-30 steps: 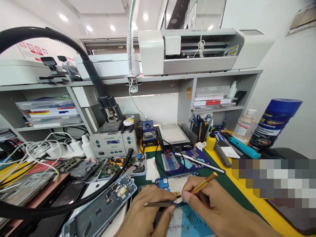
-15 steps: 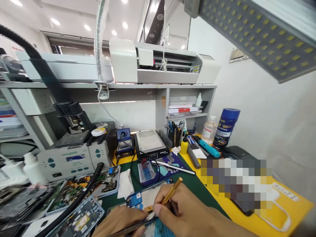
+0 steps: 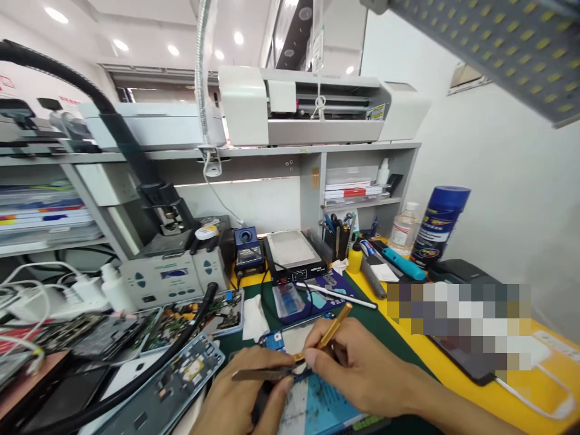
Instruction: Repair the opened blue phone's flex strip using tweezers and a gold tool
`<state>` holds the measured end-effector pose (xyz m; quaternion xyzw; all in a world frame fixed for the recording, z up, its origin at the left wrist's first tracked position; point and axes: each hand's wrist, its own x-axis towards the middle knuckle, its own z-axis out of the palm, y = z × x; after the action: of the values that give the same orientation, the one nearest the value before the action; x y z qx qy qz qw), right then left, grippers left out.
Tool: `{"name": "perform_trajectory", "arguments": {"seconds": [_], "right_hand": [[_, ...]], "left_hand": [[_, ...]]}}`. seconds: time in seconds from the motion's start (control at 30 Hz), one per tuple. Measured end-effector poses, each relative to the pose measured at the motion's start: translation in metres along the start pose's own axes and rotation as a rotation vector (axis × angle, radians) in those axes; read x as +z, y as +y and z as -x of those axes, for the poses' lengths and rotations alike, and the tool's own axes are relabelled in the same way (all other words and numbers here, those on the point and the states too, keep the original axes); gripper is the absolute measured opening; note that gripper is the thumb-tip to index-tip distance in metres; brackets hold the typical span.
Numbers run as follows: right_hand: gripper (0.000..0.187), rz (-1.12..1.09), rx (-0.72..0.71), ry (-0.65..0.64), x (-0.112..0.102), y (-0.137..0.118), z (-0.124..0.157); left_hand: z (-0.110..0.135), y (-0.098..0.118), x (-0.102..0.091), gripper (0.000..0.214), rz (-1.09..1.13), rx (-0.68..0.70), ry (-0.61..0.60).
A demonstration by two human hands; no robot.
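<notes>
My right hand (image 3: 365, 362) pinches a slim gold pen-shaped tool (image 3: 336, 325), its upper end leaning up and right. Dark metal tweezers (image 3: 258, 374) are in my left hand (image 3: 242, 386), pointing right toward the right hand's fingertips. Both hands meet over a small electronics workpiece, mostly covered by my fingers; a bit of orange flex (image 3: 298, 356) shows between them. Behind the fingers sits a blue board piece (image 3: 272, 339). Under the hands lies a light-blue printed sheet (image 3: 333, 402). The working tip of the gold tool is hidden.
At left, an opened phone body (image 3: 181, 377) and trays of circuit boards (image 3: 176, 326) lie under a black hose (image 3: 154, 368). A hot plate (image 3: 294, 257) stands behind. To the right are a yellow bottle (image 3: 355, 258), a blue spray can (image 3: 440, 226) and a blurred patch.
The view has swung left, so the bench appears shifted right. My left-hand tweezers now lie flatter and show more fully. Both hands remain together at the workpiece.
</notes>
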<state>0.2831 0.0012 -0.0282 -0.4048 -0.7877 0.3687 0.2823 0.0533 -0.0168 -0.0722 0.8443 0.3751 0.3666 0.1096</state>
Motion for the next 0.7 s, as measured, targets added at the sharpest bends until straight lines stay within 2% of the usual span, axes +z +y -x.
{"name": "perform_trajectory", "arguments": {"seconds": [0.2,0.53,0.7], "right_hand": [[0.025,0.007,-0.005,-0.02,0.003,0.0,-0.002],[0.032,0.05,-0.007,0.002,0.004,0.006,0.0],[0.033,0.064,-0.015,0.014,0.005,0.005,0.0]], "left_hand": [[-0.001,0.009,-0.004,0.022,0.055,-0.039,-0.051],[-0.002,0.012,-0.006,0.026,0.084,-0.036,-0.006],[-0.003,0.013,-0.008,0.025,0.085,-0.037,-0.022]]}}
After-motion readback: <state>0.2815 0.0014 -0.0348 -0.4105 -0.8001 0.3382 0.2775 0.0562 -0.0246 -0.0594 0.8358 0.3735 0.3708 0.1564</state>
